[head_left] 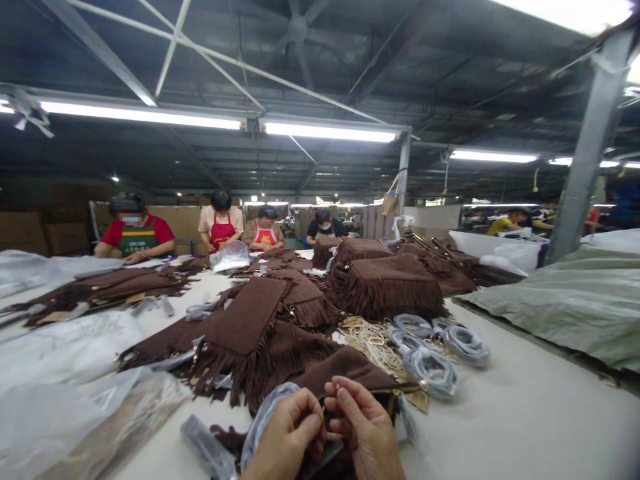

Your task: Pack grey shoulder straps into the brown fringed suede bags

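Observation:
Over the near edge of a dark brown suede bag [345,370], my left hand [295,430] is closed with its fingertips pinched together. Right beside it, my right hand [363,427] is also closed, thumb against forefinger. What either hand grips is too small or hidden to make out. The bag has a brass zip along its edge, and its lower part is covered by my hands. A grey plastic-wrapped coil [267,413] lies against my left hand. To the left of it rests a small plastic-wrapped piece [205,443].
Fringed brown bags [243,313] are heaped ahead, with a taller stack [390,283] behind. Wrapped coils [430,370] and a pile of pale strings [373,340] lie to the right. Plastic bags [70,347] cover the left side. Several co-workers [143,233] stand across the table.

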{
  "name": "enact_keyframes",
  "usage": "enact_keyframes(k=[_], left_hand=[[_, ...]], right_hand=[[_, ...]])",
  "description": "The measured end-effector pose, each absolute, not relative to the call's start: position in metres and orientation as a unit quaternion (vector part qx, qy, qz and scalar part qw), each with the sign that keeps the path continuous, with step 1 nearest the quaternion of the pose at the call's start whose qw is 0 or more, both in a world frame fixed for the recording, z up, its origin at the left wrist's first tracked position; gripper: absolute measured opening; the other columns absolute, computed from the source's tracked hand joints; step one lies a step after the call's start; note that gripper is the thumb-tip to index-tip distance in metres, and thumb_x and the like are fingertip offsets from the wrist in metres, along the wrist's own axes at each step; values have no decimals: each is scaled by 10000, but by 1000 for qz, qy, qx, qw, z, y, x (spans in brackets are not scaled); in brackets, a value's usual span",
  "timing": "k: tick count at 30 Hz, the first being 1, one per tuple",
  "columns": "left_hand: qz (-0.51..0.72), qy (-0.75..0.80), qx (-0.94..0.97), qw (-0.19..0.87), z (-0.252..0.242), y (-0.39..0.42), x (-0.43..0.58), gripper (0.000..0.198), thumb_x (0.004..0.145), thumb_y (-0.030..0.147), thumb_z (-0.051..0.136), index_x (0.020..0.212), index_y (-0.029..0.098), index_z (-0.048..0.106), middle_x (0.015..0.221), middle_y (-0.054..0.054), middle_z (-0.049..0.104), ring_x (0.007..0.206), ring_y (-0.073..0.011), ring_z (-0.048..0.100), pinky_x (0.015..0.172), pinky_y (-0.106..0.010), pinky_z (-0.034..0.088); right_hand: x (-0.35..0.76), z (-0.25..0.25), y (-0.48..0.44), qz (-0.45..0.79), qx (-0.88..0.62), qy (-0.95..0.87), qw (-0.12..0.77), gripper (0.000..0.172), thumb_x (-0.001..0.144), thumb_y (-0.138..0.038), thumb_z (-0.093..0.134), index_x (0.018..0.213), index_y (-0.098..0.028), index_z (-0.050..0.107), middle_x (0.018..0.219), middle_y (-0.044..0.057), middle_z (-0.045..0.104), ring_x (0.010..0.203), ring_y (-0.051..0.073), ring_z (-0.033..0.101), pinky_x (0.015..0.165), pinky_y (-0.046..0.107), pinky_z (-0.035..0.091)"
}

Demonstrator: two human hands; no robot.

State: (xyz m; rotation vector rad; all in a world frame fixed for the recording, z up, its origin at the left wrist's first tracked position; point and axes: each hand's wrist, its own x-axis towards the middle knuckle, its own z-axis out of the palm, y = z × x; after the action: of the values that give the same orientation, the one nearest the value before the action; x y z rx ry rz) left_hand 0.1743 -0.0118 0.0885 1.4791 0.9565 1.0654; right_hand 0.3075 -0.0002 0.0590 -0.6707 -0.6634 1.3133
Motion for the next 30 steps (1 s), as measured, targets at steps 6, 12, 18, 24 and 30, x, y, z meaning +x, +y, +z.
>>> enact_keyframes(k=[6,12,18,24,30], left_hand=[[445,397,603,531,80,-10,176,172,696,356,531,689,198,465,562,37,542,461,-96,478,460,-206,357],[440,415,580,546,81,-5,173,240,690,417,529,750,186,502,565,17,573,458,-116,510,448,-212,378],[446,438,604,495,90,-7,169,252,741,437,523,679,198,471,525,79,401,459,-83,352,445,-203,264],[441,436,651,438,95,-13,165,228,779,396,491,686,188,493,665,10,512,659,-148,467,623,-253,378],[412,473,676,386,99,-15,164,191,784,352,464,675,197,487,672,-1,530,677,-167,491,630,-261,369]], right_hand=[[306,58,-3,564,-308,-332,691,351,533,-413,933,748,-194,763,746,20,751,674,155,695,636,218,588],[312,43,3,495,-352,-401,685,361,641,-470,860,870,-203,783,704,12,718,621,142,642,606,215,559],[316,42,2,473,-382,-490,624,345,717,-504,788,865,-194,779,698,28,707,643,179,641,620,253,564],[314,52,-4,432,-395,-561,585,333,773,-526,726,825,-202,783,681,32,697,630,188,619,603,252,531],[311,58,-9,417,-388,-596,566,317,824,-523,673,852,-226,781,687,17,680,645,183,593,611,233,491]])
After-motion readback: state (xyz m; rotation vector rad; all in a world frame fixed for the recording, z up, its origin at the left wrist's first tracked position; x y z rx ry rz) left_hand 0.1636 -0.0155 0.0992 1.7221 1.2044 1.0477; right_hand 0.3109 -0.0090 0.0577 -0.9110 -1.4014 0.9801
